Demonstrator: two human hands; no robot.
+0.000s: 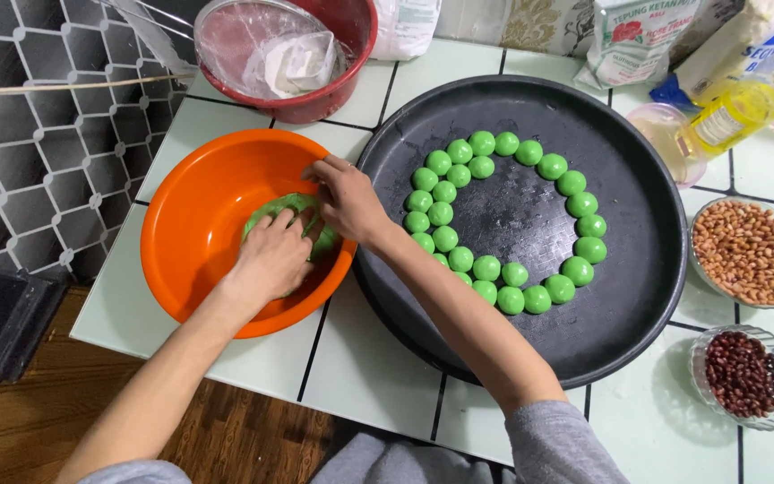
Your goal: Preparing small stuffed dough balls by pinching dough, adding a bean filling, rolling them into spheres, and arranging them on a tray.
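Green dough lump (290,211) sits in round orange plastic bowl (199,224) at white tiled table (369,358) left edge, both hands (270,260) (347,202) curled pressing it, round black tray (638,269) touching bowl's right rim.

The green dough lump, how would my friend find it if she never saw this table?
Find the big round black tray ringed with little green balls. Just left of it sits an orange bowl, where the left hand and right hand press the green dough lump. It is one big unshaped mass, not a small ball.
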